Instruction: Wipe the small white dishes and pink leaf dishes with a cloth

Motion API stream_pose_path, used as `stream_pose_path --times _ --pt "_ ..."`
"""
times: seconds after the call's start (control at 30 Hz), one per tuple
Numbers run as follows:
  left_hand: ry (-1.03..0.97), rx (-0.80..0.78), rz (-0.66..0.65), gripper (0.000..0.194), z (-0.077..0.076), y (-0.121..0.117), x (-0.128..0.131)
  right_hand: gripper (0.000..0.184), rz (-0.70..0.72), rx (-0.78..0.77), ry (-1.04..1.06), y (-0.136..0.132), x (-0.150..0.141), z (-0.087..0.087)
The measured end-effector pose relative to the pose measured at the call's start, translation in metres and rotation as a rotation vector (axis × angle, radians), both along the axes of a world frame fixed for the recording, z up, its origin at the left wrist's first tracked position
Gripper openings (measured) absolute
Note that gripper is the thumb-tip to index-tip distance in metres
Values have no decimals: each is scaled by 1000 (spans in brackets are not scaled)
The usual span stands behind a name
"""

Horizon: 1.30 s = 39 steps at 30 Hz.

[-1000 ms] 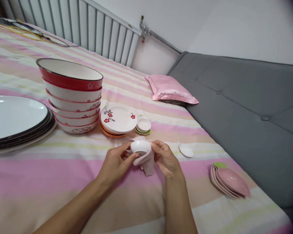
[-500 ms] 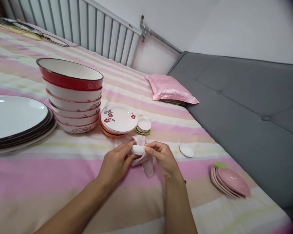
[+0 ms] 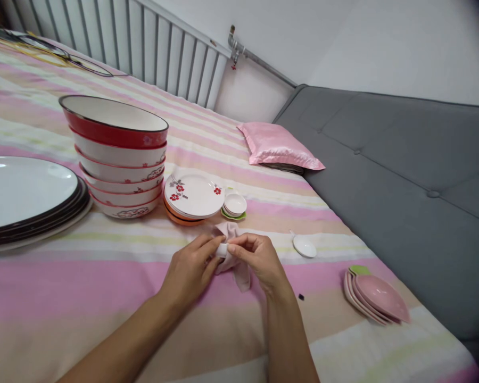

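A small white dish [image 3: 222, 250], seen edge-on, is pinched between both hands. My left hand [image 3: 191, 268] is closed on its left side, thumb below and fingers above. Thumb and fingers of my right hand [image 3: 259, 259] close on its right side. A pale pink cloth [image 3: 241, 274] hangs bunched behind and below the dish, against the right hand; whether the fingers grip it too is hidden. Just beyond the hands stand a stack of tiny white dishes [image 3: 235, 203] on a green leaf-shaped one and flowered white plates [image 3: 195, 197] over orange-edged ones.
On the striped bedsheet [image 3: 135, 298], a tall stack of red-rimmed bowls [image 3: 122, 154] and dark-rimmed oval plates [image 3: 27, 191] stand left. To the right lie a white spoon-like dish [image 3: 304, 247], pink dishes [image 3: 383, 298] and a small black piece [image 3: 300, 297]. A pink pillow [image 3: 281, 144] lies farther back.
My right hand has shifted slightly left, closer to my left hand, and less of the white dish shows between them. The black piece beside my right wrist has come into full view.
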<state>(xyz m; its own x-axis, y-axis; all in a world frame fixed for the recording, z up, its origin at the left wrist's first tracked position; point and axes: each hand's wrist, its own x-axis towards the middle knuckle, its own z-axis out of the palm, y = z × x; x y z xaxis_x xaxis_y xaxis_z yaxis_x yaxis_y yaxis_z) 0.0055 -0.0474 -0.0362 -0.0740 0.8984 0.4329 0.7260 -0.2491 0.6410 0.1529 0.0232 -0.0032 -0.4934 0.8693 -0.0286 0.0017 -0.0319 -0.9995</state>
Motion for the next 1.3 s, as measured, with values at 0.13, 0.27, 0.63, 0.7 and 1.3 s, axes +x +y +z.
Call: stream_pose_path --times 0.13,0.27,0.63,0.7,1.3 --pt "-190 15 9 38 6 2 1 17 -22 -96 84 3 5 1" --pt "-438 -73 79 47 9 5 2 22 -83 -316 256 6 7 4" --pt "-826 -247 -102 42 9 5 7 24 -142 -383 365 7 5 4" --pt "-743 -215 -74 42 9 5 6 23 -125 -366 355 7 6 4" --pt "-220 -90 63 27 7 2 1 19 -107 -163 194 6 5 1"
